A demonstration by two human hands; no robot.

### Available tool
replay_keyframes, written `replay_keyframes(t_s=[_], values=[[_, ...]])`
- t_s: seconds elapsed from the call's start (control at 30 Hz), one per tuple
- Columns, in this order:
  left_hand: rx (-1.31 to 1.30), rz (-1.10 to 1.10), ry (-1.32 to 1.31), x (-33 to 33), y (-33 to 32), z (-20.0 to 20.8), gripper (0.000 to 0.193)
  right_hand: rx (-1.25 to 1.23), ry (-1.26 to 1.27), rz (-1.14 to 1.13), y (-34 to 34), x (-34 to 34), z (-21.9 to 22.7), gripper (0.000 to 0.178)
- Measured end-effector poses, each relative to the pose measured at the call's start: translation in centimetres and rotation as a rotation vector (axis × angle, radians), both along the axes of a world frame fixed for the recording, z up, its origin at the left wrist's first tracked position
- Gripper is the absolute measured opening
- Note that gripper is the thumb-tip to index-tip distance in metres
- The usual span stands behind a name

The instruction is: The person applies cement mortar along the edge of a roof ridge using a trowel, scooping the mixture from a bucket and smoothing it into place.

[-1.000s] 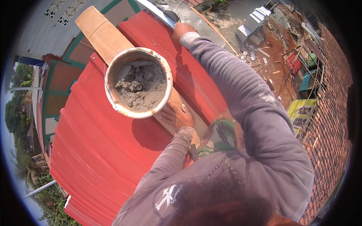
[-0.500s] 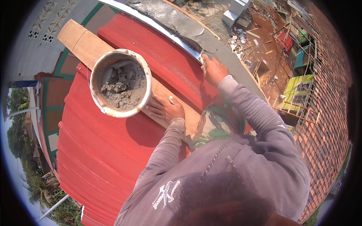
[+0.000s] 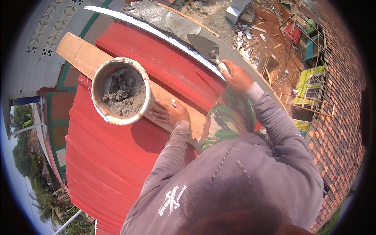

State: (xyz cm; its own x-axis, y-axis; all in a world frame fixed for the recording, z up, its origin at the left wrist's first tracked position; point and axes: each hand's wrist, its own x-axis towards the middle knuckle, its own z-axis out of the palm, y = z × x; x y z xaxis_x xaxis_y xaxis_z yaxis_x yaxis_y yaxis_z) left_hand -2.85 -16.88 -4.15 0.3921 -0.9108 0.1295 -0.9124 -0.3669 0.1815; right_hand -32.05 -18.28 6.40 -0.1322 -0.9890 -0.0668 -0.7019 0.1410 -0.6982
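Note:
My right hand (image 3: pixel 236 75) is closed round the pale handle of a trowel (image 3: pixel 204 46). Its flat, mortar-grey blade lies over the wet mortar (image 3: pixel 168 23) on top of the wall; whether it touches cannot be told. With fingers spread, my left hand (image 3: pixel 170 112) rests flat on a wooden plank (image 3: pixel 91 55) laid across the red roof. Beside that hand, a white bucket (image 3: pixel 145 102) stands on the plank, partly filled with grey mortar (image 3: pixel 122 92). A white metal strip (image 3: pixel 156 36) runs between the roof sheet and the mortared wall top.
Red corrugated roofing (image 3: pixel 103 164) slopes away to the left. Beyond the wall, the ground drops to reddish soil with rubble (image 3: pixel 244 41) and loose timber. An orange tiled roof (image 3: pixel 337 133) lies at the right, near a bamboo frame (image 3: pixel 313 109).
My right hand has moved right and slightly down, off the white strip's edge. The trowel blade, formerly barely distinguishable, now shows plainly over the mortar. My left hand stays on the plank.

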Motion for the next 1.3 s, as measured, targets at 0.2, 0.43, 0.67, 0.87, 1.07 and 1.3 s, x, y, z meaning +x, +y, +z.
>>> replay_keyframes(t_s=[0.2,0.43,0.67,0.87,1.07,1.3], values=[[-0.022,-0.016,-0.008,-0.3,-0.4,-0.2,0.085,0.101,0.045,0.083,-7.9,-1.4,-3.4,0.058],[-0.042,-0.017,-0.022,-0.5,-0.1,-0.6,0.085,0.126,-0.165,-0.066,-5.5,-5.1,-6.4,0.055],[-0.013,-0.007,-0.055,-0.1,0.0,-0.6,0.088,0.257,-0.778,-0.509,-1.3,-0.5,-2.3,0.040],[-0.012,-0.004,-0.072,0.0,-0.2,-0.8,0.085,0.127,-1.319,-0.596,-10.1,10.1,-2.6,0.048],[-0.006,-0.018,-0.062,-0.5,-0.2,-1.0,0.085,0.214,-1.224,-0.532,-18.5,16.3,-0.8,0.045],[-0.026,0.003,-0.113,-0.2,0.0,-1.6,0.087,0.257,-1.047,-0.790,-11.2,15.1,-3.2,0.045]])
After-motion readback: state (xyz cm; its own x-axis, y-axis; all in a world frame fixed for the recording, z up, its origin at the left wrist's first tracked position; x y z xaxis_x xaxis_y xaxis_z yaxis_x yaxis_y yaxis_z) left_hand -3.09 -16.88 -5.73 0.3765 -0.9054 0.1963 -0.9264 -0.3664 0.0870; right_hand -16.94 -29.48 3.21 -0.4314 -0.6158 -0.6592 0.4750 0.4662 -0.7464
